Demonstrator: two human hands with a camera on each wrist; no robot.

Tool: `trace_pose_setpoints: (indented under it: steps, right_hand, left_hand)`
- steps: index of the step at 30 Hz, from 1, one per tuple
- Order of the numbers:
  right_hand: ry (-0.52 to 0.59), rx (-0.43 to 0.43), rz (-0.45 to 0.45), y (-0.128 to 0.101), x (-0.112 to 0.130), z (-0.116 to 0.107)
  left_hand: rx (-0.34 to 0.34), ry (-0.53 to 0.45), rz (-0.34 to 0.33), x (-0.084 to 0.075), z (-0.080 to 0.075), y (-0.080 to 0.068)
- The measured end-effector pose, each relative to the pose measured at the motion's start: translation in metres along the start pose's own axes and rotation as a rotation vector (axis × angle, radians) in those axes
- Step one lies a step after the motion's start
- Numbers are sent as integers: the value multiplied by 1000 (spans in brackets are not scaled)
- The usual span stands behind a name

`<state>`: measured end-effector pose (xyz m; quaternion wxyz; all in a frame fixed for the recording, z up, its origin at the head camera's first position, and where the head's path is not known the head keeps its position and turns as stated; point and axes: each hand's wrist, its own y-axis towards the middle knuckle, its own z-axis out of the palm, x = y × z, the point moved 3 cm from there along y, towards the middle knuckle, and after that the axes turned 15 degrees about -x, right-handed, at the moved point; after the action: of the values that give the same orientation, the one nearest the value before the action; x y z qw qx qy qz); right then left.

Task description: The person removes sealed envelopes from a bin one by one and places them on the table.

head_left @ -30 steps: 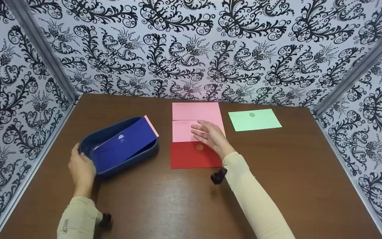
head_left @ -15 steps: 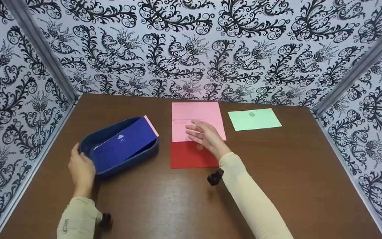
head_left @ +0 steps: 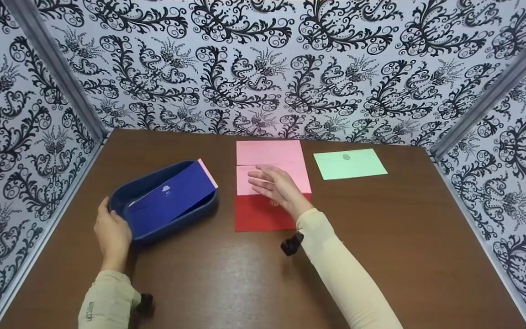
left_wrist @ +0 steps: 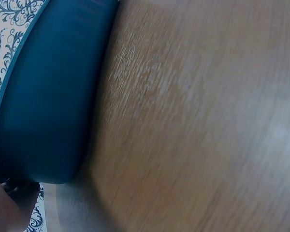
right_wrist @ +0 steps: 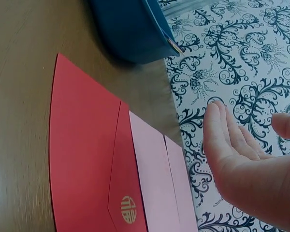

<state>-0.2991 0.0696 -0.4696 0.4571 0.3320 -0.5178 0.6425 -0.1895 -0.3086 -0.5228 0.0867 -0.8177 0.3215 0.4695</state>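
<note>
On the brown wooden table [head_left: 254, 274], the right hand [head_left: 276, 188] hovers with its fingers spread wide and relaxed, holding nothing. The right wrist view shows the palm clear above the paper, not touching it. Directly under the fingers lies the nearer pink paper envelope [head_left: 263, 179]; its far edge meets a second pink envelope [head_left: 270, 152] at twelve o'clock from the hand. At six o'clock from the fingertips, partly under the wrist, lies the red paper envelope with a gold seal [head_left: 258, 214], its flap overlapping the near edge of the nearer pink envelope.

The left hand [head_left: 113, 232] rests against the near-left end of the dark blue oval plastic tray [head_left: 153, 235], thumb up along its rim and fingers laid on the outer wall. Whether they curl under the tray cannot be told; the left wrist view shows only the tray's wall on the wood. The tray sits at nine o'clock from the right hand, just beside the red envelope without touching it. Inside it a dark blue envelope with a small white emblem [head_left: 171, 198] leans tilted across the rim, with a pink corner of another sheet [head_left: 208, 171] showing behind its far end.

A pale green paper envelope [head_left: 349, 164] lies well apart at two o'clock from the right hand.
</note>
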Motion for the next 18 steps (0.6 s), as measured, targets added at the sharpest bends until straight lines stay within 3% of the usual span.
trace_pose_setpoints:
  steps: [18]
  right_hand:
    - [-15, 45, 17, -3, -6, 19]
  left_hand:
    - [2, -8, -4, 0, -1, -1]
